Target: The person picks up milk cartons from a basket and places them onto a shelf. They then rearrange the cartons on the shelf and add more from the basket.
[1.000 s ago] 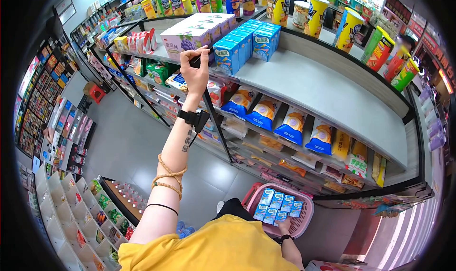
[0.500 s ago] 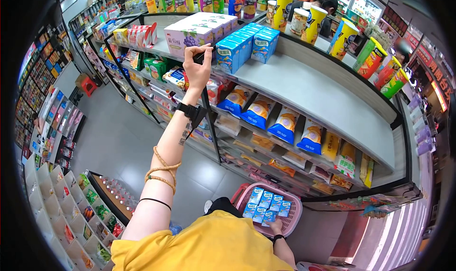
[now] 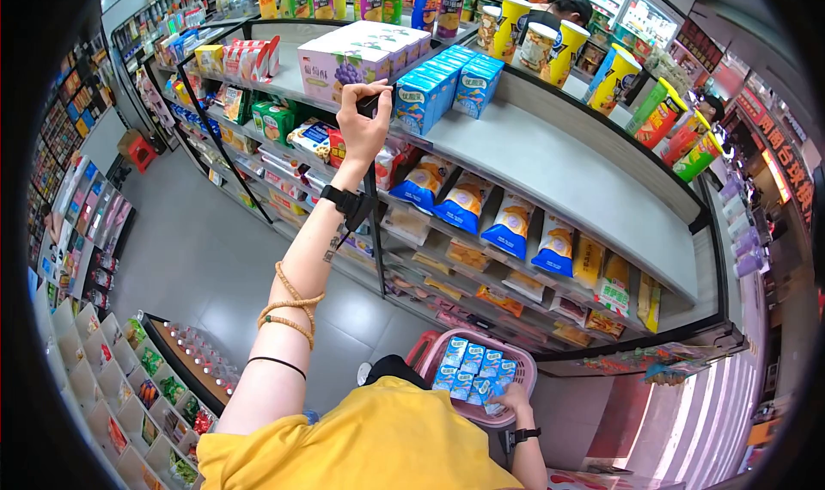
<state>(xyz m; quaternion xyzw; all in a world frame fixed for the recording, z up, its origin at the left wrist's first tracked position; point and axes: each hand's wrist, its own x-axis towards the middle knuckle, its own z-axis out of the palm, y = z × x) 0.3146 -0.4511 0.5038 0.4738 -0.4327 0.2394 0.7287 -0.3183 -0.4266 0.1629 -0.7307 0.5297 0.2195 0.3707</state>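
My left hand (image 3: 365, 129) is raised at the front of the upper shelf (image 3: 559, 159), its fingers curled round the black shelf frame between the purple grape boxes (image 3: 344, 73) and the blue drink cartons (image 3: 415, 101). Low down, my right hand (image 3: 513, 397) reaches over the rim of a pink plastic basket (image 3: 526, 363). Its fingers close on a blue carton at the near right of the group. Several matching blue cartons (image 3: 473, 358) stand in rows inside the basket. The fingertips of my right hand are partly hidden.
Blue-and-white snack bags (image 3: 509, 223) fill the shelf below. Tall chip cans (image 3: 563, 53) line the top ledge. At lower left stands a white compartment rack (image 3: 112, 378) with small packets, beside a row of bottles (image 3: 202, 352). A person's head (image 3: 571, 7) shows behind the shelves.
My right hand has moved up and to the right at the basket, and the carton by it now sits closer to the others. My left hand stays on the shelf frame.
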